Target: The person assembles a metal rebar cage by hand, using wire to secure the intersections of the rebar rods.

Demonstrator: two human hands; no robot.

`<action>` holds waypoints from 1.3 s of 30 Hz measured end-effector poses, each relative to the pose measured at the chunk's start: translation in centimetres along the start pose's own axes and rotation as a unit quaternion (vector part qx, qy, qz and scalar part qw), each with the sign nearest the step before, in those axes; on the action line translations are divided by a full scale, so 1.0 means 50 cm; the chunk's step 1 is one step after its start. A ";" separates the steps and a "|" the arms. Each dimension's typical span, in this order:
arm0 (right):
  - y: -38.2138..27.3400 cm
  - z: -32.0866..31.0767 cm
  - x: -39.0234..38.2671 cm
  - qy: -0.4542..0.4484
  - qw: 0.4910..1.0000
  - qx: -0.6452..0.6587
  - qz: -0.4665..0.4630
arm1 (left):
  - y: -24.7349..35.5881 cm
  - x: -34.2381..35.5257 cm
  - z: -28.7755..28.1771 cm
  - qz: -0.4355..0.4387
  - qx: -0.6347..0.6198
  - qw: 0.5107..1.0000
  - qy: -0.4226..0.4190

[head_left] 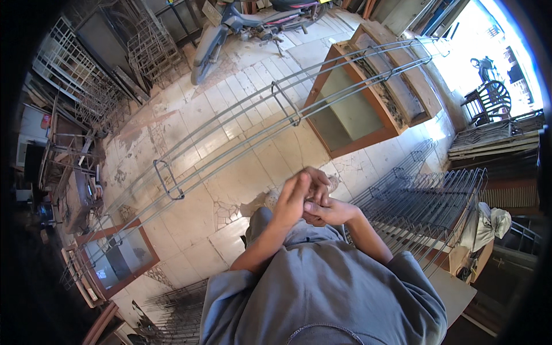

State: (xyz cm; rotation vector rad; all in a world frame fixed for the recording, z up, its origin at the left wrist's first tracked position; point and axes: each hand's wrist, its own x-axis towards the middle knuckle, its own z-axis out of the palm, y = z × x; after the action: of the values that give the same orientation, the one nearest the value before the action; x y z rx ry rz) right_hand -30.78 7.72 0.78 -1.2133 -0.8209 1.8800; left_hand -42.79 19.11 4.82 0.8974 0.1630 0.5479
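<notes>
Hands together on the near side of the long steel-rod frame (295, 121), apart from it.
Going left to right: under the frame's left end, see a wooden-framed glass panel (150, 247); near its middle, left hand (292, 196) touching right hand (334, 211), with fingers bent; cannot tell grip as closed or pinching anything; under its right part, a wooden cabinet (391, 122); on its near side, farther right, stacked dark wire cages (434, 198). Probably adjusting something between the fingers or pausing; for work on the frame next, part hands and reach forward.
</notes>
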 end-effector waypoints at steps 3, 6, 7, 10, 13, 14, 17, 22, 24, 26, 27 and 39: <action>-0.011 0.040 0.008 0.107 0.989 0.048 -0.084 | -0.013 0.000 -0.017 0.024 -0.023 0.997 0.071; -0.014 0.098 0.023 0.387 0.872 -0.124 -0.273 | -0.012 0.002 -0.026 0.071 -0.017 0.988 0.133; -0.007 0.100 0.026 0.395 0.863 -0.149 -0.276 | -0.013 0.001 -0.028 0.075 -0.008 0.988 0.137; 0.007 0.110 0.030 0.425 0.840 -0.186 -0.281 | -0.036 -0.012 -0.033 0.075 0.038 0.988 0.131; -0.009 0.126 0.046 0.448 0.830 -0.175 -0.283 | -0.036 -0.033 -0.016 0.055 0.161 0.978 0.122; -0.025 0.136 0.042 0.441 0.855 -0.129 -0.241 | -0.037 -0.042 -0.016 0.027 0.157 0.978 0.137; -0.029 0.146 0.036 0.408 0.881 -0.064 -0.232 | -0.028 -0.038 -0.032 0.144 0.350 0.919 0.111; -0.010 0.173 0.040 0.446 0.851 -0.148 -0.235 | -0.017 -0.065 -0.040 0.064 0.189 0.976 0.086; 0.008 0.182 0.045 0.439 0.860 -0.118 -0.233 | 0.005 -0.071 -0.038 0.045 0.093 0.987 0.123; 0.004 0.186 0.051 0.425 0.864 -0.097 -0.251 | -0.001 -0.059 -0.063 0.060 0.036 0.991 0.115; 0.003 0.189 0.053 0.418 0.866 -0.086 -0.260 | 0.000 -0.054 -0.071 0.067 0.006 0.991 0.112; -0.057 0.144 -0.015 -0.136 0.990 -0.030 -0.025 | 0.114 -0.113 -0.143 0.166 -0.304 0.919 0.189</action>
State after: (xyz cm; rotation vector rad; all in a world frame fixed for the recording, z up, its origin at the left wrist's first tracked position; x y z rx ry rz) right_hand -36.57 7.71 5.96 -0.9732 -1.0510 2.0185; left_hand -52.32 24.01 4.30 0.1976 0.1759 1.0213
